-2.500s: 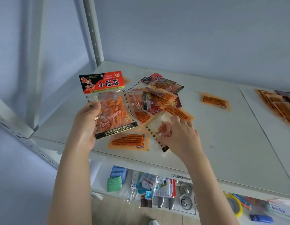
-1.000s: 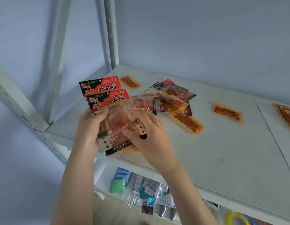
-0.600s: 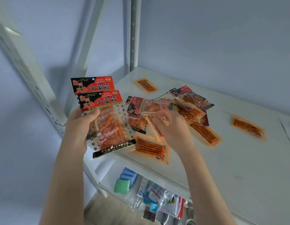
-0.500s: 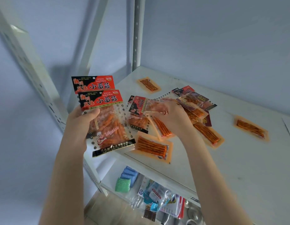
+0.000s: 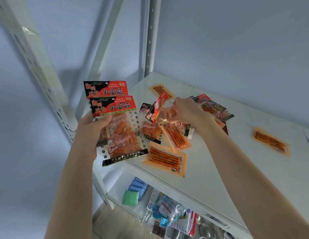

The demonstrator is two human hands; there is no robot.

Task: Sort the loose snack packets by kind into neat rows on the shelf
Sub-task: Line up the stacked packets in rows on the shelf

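My left hand (image 5: 94,128) grips two stacked red-and-black header packets (image 5: 119,128) of orange snack sticks, held upright off the shelf's left corner. My right hand (image 5: 186,111) pinches a third packet of the same kind (image 5: 158,107) and lifts it, tilted, out of the loose pile (image 5: 167,131). Another such packet (image 5: 150,130) lies flat beneath it. Small orange stick packets lie on the white shelf (image 5: 219,169): one at the front (image 5: 165,159), one beside the pile (image 5: 176,137), one at the back (image 5: 160,90), one to the right (image 5: 270,141). Dark-labelled packets (image 5: 217,109) lie behind my right hand.
A white upright post (image 5: 151,37) stands at the shelf's back left corner, and a slanted rail (image 5: 38,69) crosses on the left. The lower shelf holds green and blue sponges (image 5: 133,194) and bagged goods (image 5: 169,209). A pale wall backs the shelf.
The second red-header packet joined the first in my left hand. My right hand then went back to the pile and has lifted a third packet up on edge. The view swung right.
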